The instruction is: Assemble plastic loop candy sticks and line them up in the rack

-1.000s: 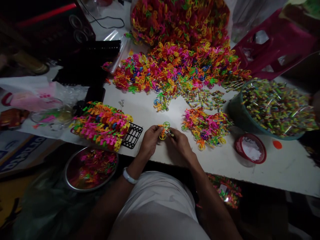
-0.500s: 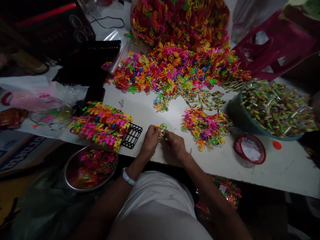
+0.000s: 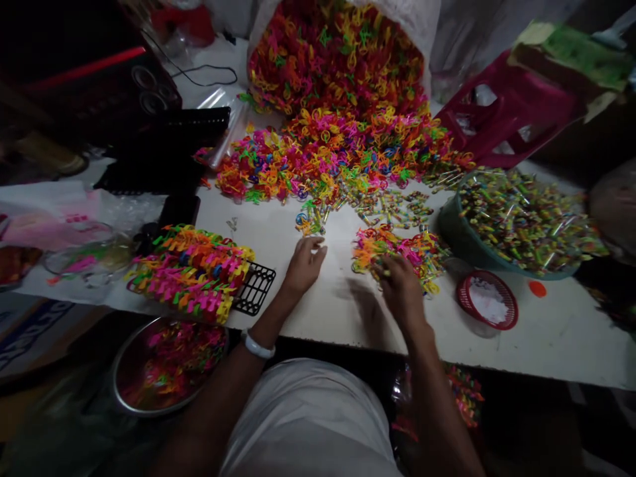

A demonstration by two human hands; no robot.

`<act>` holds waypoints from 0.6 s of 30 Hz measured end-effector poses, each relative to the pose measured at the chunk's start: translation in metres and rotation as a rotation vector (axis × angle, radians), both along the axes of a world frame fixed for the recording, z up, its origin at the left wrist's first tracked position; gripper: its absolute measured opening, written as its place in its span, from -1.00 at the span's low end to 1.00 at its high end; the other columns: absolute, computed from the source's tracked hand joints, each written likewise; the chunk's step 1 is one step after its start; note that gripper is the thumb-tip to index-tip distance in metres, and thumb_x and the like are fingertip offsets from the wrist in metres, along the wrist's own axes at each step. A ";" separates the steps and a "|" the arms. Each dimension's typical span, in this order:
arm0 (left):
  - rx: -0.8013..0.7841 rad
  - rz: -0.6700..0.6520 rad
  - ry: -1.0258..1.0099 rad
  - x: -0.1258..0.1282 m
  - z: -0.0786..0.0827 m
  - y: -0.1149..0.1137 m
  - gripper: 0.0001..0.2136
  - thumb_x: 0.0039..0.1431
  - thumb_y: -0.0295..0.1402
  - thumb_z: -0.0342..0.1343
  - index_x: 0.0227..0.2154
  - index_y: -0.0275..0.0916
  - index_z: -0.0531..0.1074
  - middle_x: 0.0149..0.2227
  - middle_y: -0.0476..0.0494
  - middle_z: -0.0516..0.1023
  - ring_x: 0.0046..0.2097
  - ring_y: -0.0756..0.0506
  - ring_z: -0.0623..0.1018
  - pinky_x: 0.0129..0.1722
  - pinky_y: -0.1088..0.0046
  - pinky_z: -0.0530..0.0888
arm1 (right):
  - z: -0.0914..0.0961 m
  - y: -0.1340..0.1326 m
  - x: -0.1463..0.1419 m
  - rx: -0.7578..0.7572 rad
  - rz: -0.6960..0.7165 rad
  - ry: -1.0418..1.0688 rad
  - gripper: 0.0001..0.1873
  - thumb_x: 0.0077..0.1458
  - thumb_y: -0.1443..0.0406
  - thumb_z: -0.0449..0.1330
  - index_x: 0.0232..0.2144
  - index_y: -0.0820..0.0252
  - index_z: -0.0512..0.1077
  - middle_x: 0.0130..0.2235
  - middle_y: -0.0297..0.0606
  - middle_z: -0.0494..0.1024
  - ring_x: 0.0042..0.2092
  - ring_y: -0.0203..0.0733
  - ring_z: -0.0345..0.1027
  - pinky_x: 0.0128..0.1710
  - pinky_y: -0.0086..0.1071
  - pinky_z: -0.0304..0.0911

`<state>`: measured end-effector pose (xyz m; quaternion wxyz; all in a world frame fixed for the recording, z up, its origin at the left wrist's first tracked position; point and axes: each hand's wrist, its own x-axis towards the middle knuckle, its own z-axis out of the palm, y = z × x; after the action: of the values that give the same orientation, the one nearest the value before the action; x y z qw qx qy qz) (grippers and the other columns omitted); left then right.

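My left hand (image 3: 302, 266) lies on the white table (image 3: 546, 338) with its fingers stretched forward and nothing visible in them, just short of a small cluster of coloured pieces (image 3: 309, 222). My right hand (image 3: 403, 289) rests on the near edge of a small pile of bright plastic ring pieces (image 3: 402, 246). Its fingertips dip into the pile and are smeared by motion. A big heap of the same pieces (image 3: 338, 146) spills from a white sack (image 3: 342, 53) at the back.
A black rack stacked with coloured pieces (image 3: 191, 271) sits left of my left hand, with a metal bowl (image 3: 163, 361) below the table edge. At the right are a teal basin of wrapped sticks (image 3: 517, 218) and a small red basket (image 3: 487, 301). Behind it stands a pink stool (image 3: 507, 112).
Both hands pinched a small yellow-green piece together at the table edge; they have now parted. The right hand moved right onto the small pile, the left slid forward. The view tilted down.
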<state>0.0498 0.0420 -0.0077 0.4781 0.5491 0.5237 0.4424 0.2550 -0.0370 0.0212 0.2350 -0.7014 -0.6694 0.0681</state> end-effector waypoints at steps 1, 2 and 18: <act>0.076 0.035 0.071 0.001 -0.002 0.011 -0.80 0.07 -0.47 0.15 -0.20 -0.20 0.47 -0.04 -0.22 0.44 0.01 -0.18 0.41 0.02 0.31 0.33 | 0.010 0.000 0.014 0.026 -0.096 -0.070 -0.66 0.20 0.26 0.08 0.01 0.09 0.43 -0.05 -0.06 0.43 -0.15 -0.06 0.39 -0.29 -0.28 0.32; 0.125 0.071 0.166 0.001 -0.005 0.021 -0.75 0.04 -0.52 0.16 -0.18 -0.19 0.45 0.01 -0.25 0.41 0.08 -0.22 0.36 0.09 0.24 0.28 | 0.020 -0.001 0.026 0.040 -0.182 -0.137 -0.62 0.18 0.26 0.10 0.04 0.08 0.42 -0.02 -0.05 0.40 -0.16 -0.05 0.38 -0.34 -0.29 0.30; 0.101 0.097 0.132 -0.027 -0.022 -0.041 -0.87 0.17 -0.45 0.06 -0.22 -0.19 0.41 -0.12 -0.18 0.45 -0.03 -0.12 0.44 0.03 0.29 0.38 | -0.059 0.057 -0.093 -0.298 0.114 0.670 -0.79 0.10 0.20 0.17 -0.25 0.18 0.48 -0.27 -0.26 0.58 -0.31 -0.24 0.46 -0.30 -0.40 0.35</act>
<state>0.0230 0.0006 -0.0293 0.3924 0.5745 0.5568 0.4539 0.1623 0.0202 -0.0375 0.3321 -0.6282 -0.5763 0.4036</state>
